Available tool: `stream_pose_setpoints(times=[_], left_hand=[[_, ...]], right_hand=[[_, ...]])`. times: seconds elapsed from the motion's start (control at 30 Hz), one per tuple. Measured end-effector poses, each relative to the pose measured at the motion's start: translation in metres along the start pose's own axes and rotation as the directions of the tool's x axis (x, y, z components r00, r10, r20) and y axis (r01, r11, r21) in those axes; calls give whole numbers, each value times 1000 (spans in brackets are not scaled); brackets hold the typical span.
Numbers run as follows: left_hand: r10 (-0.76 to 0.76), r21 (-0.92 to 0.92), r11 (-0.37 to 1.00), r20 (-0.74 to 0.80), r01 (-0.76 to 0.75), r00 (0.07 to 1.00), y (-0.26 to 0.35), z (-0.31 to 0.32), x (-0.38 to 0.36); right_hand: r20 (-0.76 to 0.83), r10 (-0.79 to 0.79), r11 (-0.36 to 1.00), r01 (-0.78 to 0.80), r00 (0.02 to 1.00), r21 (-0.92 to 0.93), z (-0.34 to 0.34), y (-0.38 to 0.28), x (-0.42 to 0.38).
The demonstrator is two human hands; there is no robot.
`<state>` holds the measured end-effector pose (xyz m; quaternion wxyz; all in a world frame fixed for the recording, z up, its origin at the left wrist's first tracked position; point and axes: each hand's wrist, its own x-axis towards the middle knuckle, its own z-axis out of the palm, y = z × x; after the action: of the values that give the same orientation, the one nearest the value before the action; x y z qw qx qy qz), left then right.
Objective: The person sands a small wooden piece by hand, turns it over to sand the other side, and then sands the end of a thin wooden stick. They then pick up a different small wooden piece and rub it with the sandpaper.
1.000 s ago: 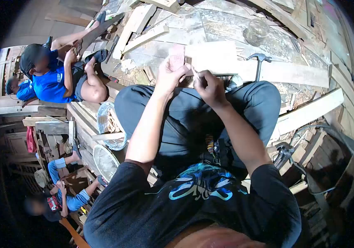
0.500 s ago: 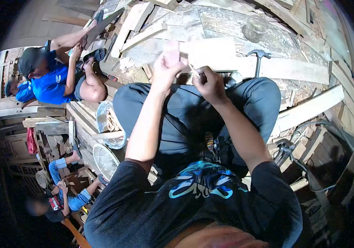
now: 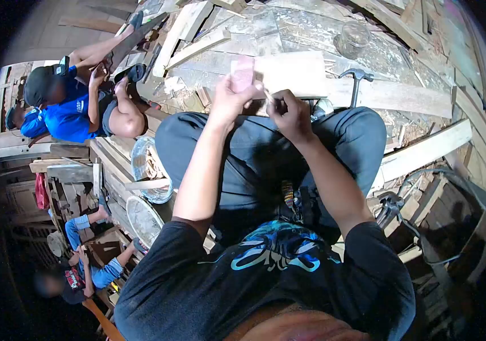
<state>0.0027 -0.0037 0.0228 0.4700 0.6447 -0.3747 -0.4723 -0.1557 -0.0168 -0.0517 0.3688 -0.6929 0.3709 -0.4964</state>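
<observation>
My left hand (image 3: 231, 99) is closed on a small pink rectangular sheet (image 3: 244, 73), which stands up above the fingers. Between the two hands is a short, thin pale wooden stick (image 3: 269, 100). The fingers of my right hand (image 3: 291, 116) pinch it, and my left fingertips are right at its other end. Both hands are raised in front of my crossed legs. Behind them lies a pale flat board (image 3: 291, 74), partly overlapped by the pink sheet in this view.
A hammer (image 3: 355, 85) rests by my right knee, near a clear jar (image 3: 355, 35). Left of my legs stand a tub of wood pieces (image 3: 152, 170) and another basin (image 3: 143, 219). Two co-workers (image 3: 75, 116) (image 3: 86, 278) sit at the left. Planks (image 3: 424, 156) lie at the right.
The pink sheet and my left hand have shifted slightly right and turned a little. My right hand has come closer to the left, and less of the stick shows.
</observation>
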Motion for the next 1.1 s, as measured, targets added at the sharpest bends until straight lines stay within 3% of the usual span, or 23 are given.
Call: stream_pose_setpoints(times=[0.1, 0.3, 0.33, 0.43, 0.5, 0.57, 0.77, 0.8, 1.03, 1.1], left_hand=[[5, 162, 987, 120, -25, 993, 4, 11, -4], [68, -32, 997, -123, -72, 990, 7, 2, 0], [123, -96, 986, -122, -135, 985, 8, 1, -1], [-1, 133, 991, -71, 10, 997, 8, 0, -3], [24, 189, 981, 53, -34, 998, -1, 7, -1], [104, 151, 982, 77, -115, 992, -7, 7, -1], [75, 36, 996, 27, -76, 997, 2, 8, -5], [41, 139, 989, 11, -42, 999, 12, 11, -7], [82, -74, 993, -126, -92, 989, 9, 0, -1], [79, -22, 996, -101, -81, 992, 0, -3, -1]], right_hand=[[18, 0, 1000, 0, 1000, -3, -2, 0, 0], [-15, -40, 999, 40, 999, -34, 0, 4, -1], [-17, -59, 997, 58, 998, -43, 0, 7, 0], [-100, -89, 996, 85, 991, -39, 4, 6, 1], [-73, -48, 998, 45, 996, -41, 1, 4, 3], [-56, -30, 999, 29, 998, -25, -1, 2, 3], [0, -38, 999, 38, 999, 6, 0, 4, 5], [11, -52, 999, 52, 999, -4, 0, 4, 5], [24, 5, 999, -6, 1000, 35, -5, -3, 3], [36, 14, 1000, -15, 999, 26, -7, -2, 5]])
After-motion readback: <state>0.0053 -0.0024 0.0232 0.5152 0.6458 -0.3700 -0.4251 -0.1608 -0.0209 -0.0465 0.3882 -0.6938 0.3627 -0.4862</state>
